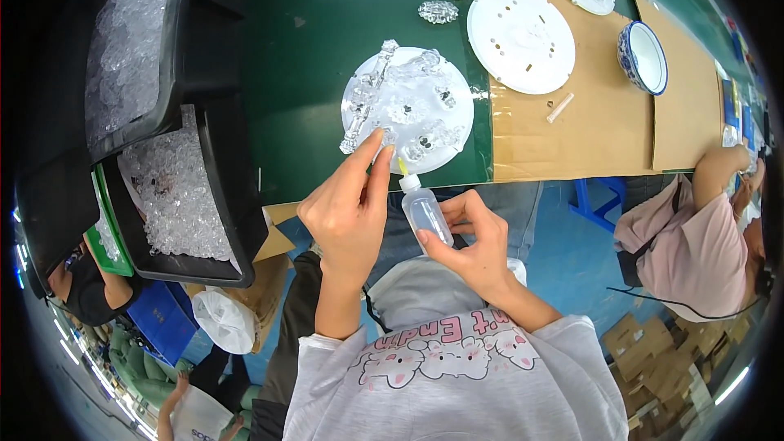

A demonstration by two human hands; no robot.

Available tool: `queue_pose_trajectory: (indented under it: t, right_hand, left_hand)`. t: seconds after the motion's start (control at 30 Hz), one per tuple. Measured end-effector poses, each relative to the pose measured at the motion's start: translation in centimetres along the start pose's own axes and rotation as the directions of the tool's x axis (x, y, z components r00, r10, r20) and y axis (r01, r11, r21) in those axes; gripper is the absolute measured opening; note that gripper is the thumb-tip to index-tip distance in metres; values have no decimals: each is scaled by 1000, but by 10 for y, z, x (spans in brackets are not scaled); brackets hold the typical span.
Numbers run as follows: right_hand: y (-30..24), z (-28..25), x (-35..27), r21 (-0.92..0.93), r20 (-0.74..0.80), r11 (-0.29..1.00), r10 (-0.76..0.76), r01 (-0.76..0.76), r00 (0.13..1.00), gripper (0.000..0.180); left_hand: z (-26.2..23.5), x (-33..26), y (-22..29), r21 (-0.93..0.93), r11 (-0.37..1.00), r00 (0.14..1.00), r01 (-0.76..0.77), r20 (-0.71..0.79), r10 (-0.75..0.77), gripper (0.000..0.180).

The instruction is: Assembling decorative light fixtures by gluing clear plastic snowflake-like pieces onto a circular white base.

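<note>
Right hand: from my remote seat I log the right hand (478, 243) closed round a clear squeeze bottle with a white cap (426, 214), thumb on its near side.
Bottle: tilted, its thin yellowish tip (403, 166) up at the lower edge of the round white plate (462, 104).
Left hand: the left hand (347, 206) sits just left of the tip, thumb and forefinger nearly together; I cannot tell whether a small clear piece is pinched there.
Plate: on the dark green table (298, 86), bearing clear faceted pieces (406, 109); a long clear beaded stick (369, 98) lies across its left side, ends past the rim.
Right of plate: tan cardboard (523, 147), carrying a white disc with small metallic bits (523, 75), a small clear tube (560, 108) and a blue-and-white bowl (627, 57).
Left of table: black bin of clear pieces (247, 233).
Hazard, drip: I judge a harder squeeze could send liquid onto fingers or plate.
Hazard, roll: a bump to the overhanging stick could tip it off.
Hazard, lost piece: clear on white, a dropped piece would be hard to find.
</note>
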State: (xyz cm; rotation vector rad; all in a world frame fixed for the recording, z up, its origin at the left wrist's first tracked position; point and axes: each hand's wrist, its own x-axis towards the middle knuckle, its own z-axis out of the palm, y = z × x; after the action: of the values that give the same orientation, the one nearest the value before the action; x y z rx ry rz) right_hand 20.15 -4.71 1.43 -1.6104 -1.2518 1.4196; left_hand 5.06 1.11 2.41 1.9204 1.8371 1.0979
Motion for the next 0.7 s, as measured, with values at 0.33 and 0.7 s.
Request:
queue_pose_trajectory:
  t: [0.33,0.7]
  right_hand:
    - [4,2,-2,65,-8,998,1,-1,1000,32]
    - [18,9,-9,108,-33,993,-39,42,999,32]
  left_hand:
    - [1,2,1,9,1000,1000,-5,3,5,21]
    - [1,2,1,43,999,1000,-30,12,29,22]
